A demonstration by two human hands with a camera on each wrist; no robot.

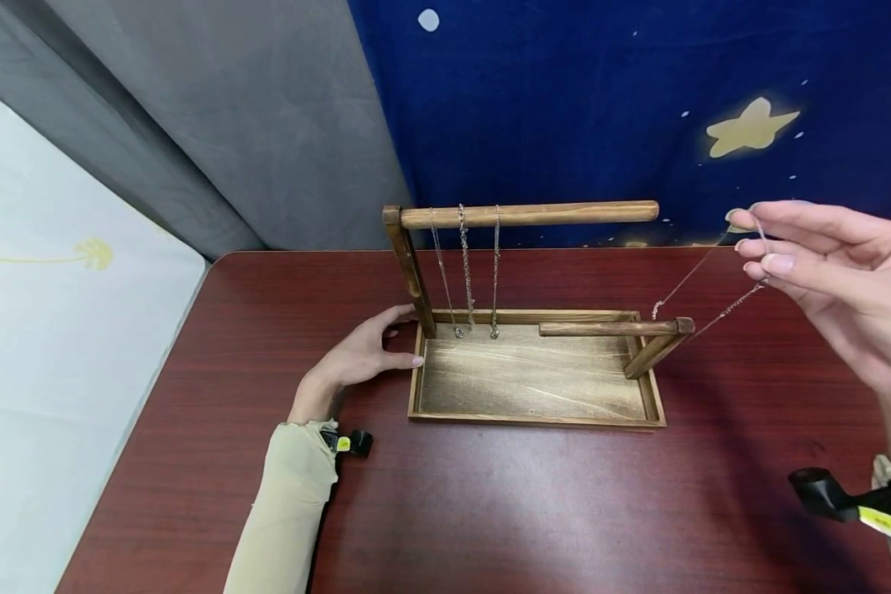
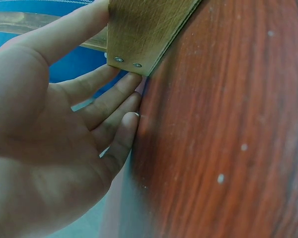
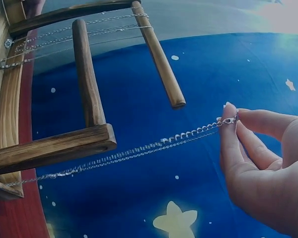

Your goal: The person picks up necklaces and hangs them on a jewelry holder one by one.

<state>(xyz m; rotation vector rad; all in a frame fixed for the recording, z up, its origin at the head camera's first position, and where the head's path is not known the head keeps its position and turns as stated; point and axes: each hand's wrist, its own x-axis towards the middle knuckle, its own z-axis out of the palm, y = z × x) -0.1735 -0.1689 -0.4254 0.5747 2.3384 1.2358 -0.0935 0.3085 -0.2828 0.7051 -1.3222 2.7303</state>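
A wooden jewelry stand with a shallow tray base is on the table. My left hand touches the tray's left end, thumb at the rim, other fingers fairly straight; in the left wrist view, fingertips meet the screwed corner. Up at the right, my right hand pinches a silver chain necklace by its clasp end between thumb and fingers. Its two strands slope down toward the stand's lower right post, which partly hides them in the head view. Three necklaces hang from the upper bar.
A shorter bar points left from the right post. Behind the reddish wooden table hang a grey curtain and a blue cloth with stars. A white surface lies at the left.
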